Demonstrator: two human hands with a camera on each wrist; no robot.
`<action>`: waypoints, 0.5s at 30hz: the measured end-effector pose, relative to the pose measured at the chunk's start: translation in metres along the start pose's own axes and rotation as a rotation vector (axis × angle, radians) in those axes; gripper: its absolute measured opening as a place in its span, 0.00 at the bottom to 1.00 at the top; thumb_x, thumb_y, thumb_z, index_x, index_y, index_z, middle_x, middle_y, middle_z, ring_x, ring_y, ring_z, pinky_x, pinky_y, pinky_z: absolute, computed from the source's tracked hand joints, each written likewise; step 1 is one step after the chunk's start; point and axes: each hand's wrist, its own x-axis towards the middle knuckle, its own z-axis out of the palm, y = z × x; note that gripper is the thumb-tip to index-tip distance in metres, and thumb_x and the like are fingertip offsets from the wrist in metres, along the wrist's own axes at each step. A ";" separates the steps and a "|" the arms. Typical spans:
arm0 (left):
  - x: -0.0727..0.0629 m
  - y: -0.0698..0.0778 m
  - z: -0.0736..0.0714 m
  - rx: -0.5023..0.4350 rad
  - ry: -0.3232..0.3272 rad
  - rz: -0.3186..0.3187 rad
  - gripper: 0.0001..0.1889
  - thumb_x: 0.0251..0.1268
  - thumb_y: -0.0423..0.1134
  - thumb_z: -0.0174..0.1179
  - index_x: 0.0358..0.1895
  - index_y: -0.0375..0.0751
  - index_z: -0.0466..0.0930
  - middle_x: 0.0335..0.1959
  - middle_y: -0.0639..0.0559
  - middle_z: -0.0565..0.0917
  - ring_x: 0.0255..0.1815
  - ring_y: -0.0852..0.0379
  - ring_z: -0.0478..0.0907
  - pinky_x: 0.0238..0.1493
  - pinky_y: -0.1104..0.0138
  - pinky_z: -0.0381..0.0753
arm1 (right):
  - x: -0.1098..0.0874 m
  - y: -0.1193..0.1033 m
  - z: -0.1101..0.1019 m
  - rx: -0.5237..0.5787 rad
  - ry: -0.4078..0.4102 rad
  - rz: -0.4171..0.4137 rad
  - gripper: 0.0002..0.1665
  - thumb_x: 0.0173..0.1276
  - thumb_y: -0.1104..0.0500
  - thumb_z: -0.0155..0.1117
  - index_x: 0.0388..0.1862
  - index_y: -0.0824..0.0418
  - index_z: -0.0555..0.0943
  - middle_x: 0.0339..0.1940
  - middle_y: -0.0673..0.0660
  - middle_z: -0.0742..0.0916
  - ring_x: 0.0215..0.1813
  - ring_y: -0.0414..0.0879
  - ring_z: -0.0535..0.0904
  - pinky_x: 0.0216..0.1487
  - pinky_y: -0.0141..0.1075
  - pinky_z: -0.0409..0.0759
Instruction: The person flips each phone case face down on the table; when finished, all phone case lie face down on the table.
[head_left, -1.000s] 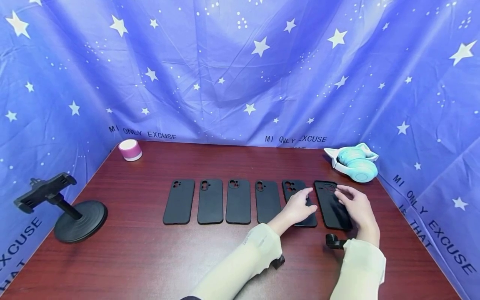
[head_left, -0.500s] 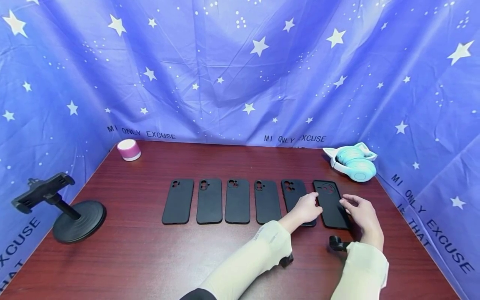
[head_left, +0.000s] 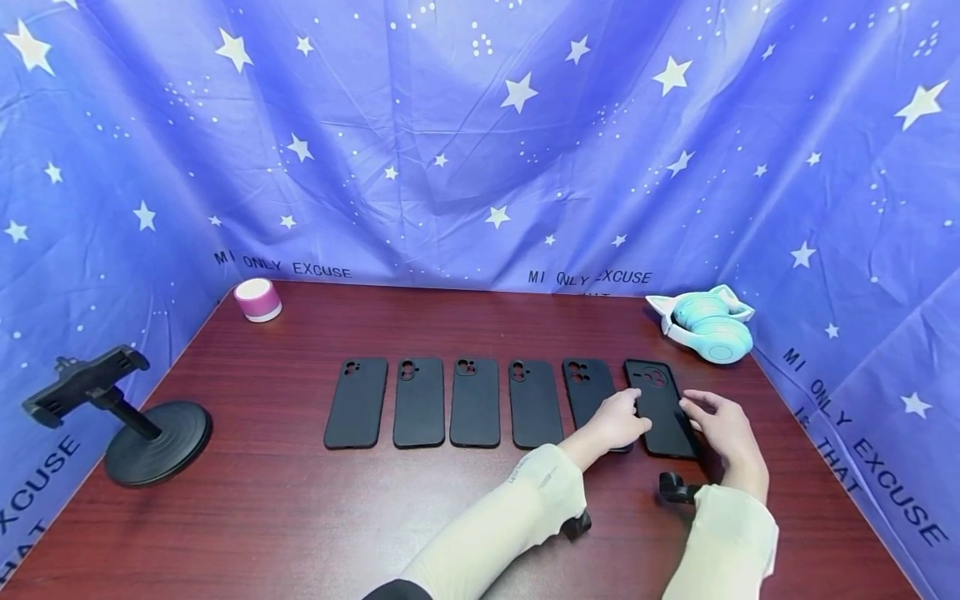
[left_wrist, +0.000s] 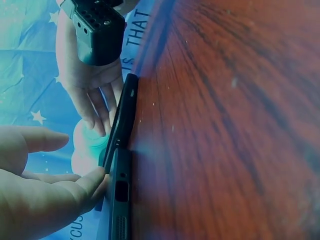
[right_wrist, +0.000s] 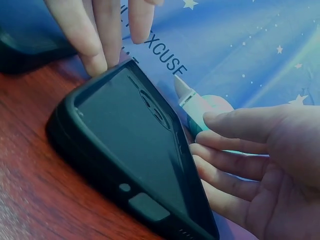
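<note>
A black phone case [head_left: 663, 417] lies on the table with its hollow side up, at the right end of a row. In the right wrist view, the left hand [right_wrist: 95, 35] has its fingertips at the case's left edge. The right hand [head_left: 726, 433] is on the other side, its fingers [right_wrist: 227, 165] relaxed along the right edge and its thumb apart from them. The left hand [head_left: 611, 421] partly hides the neighbouring phone case [head_left: 588, 392], which lies back up. In the left wrist view, both cases [left_wrist: 120, 195] show edge-on.
Several more black phone cases [head_left: 476, 408] lie back up to the left. A phone stand [head_left: 153, 442] is at far left, a pink-and-white roll [head_left: 258, 302] at back left. Cat-ear headphones [head_left: 712, 325] sit at back right. Starry blue cloth [head_left: 480, 167] surrounds the wooden table [head_left: 300, 517].
The left hand has moved right, from over the neighbouring case to the end case's left edge. The right hand has shifted down and right along its right edge. The end case has barely moved.
</note>
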 end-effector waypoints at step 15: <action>-0.003 0.001 0.001 -0.160 0.074 -0.025 0.28 0.65 0.33 0.58 0.69 0.45 0.68 0.63 0.52 0.77 0.58 0.59 0.78 0.52 0.70 0.79 | 0.001 0.003 0.000 0.074 -0.043 -0.022 0.34 0.78 0.51 0.47 0.70 0.76 0.62 0.68 0.76 0.69 0.38 0.20 0.75 0.41 0.18 0.78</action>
